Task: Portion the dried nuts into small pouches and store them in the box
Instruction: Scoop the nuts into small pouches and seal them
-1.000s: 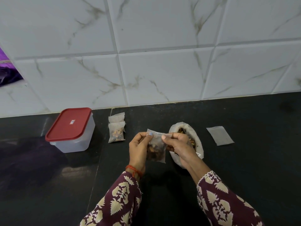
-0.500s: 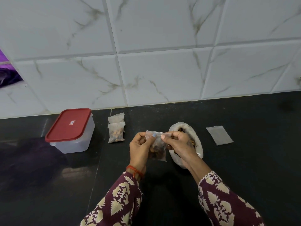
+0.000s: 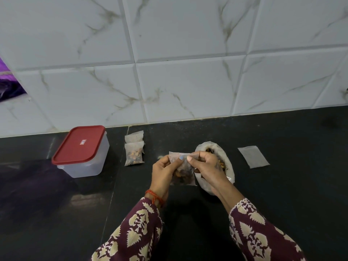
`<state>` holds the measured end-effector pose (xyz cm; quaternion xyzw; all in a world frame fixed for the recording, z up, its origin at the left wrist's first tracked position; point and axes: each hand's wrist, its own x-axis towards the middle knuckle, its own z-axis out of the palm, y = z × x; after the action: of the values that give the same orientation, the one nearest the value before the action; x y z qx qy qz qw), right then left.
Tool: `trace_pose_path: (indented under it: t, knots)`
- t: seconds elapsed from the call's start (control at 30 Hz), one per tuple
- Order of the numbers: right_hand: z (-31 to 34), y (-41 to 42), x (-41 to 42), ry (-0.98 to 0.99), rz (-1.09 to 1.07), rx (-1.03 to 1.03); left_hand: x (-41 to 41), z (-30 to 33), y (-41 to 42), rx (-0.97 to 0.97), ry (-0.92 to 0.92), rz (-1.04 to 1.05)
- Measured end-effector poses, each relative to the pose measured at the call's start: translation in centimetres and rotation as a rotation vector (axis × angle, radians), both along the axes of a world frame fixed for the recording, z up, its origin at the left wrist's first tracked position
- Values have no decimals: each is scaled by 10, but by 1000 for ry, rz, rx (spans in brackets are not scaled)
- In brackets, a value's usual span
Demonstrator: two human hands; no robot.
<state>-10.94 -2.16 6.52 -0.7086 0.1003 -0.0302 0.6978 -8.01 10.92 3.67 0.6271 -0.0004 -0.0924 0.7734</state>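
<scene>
Both hands are pinching the top edge of a small clear pouch of nuts (image 3: pixel 183 171), held above the black table (image 3: pixel 282 194): the left hand (image 3: pixel 163 175) at its left side, the right hand (image 3: pixel 208 169) at its right. The open bag of nuts (image 3: pixel 228 162) is lying at 3 o'clock, two filled pouches (image 3: pixel 134 153) at 10 o'clock, the red-lidded box (image 3: pixel 81 150) farther at 9 o'clock, an empty pouch (image 3: pixel 253 156) at 2 o'clock.

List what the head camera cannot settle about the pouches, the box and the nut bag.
- Red-lidded translucent plastic box: contents hidden by lid and cloudy walls.
- Small clear pouch of nuts held by left hand and right hand: fingers cover its top edge, seal unclear.
- White bulk bag of nuts: mostly behind right hand.
- Rear filled pouch: overlapped, contents too small.
</scene>
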Motion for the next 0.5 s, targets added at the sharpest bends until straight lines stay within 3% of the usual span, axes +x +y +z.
trace_pose_path:
  t: [0.2,0.5]
  knots:
    - [1,-2,1,45,5,166,2,2,-1,20,-6,22]
    - [-5,-2,4,13,-5,56,3,-1,-3,-7,3,20]
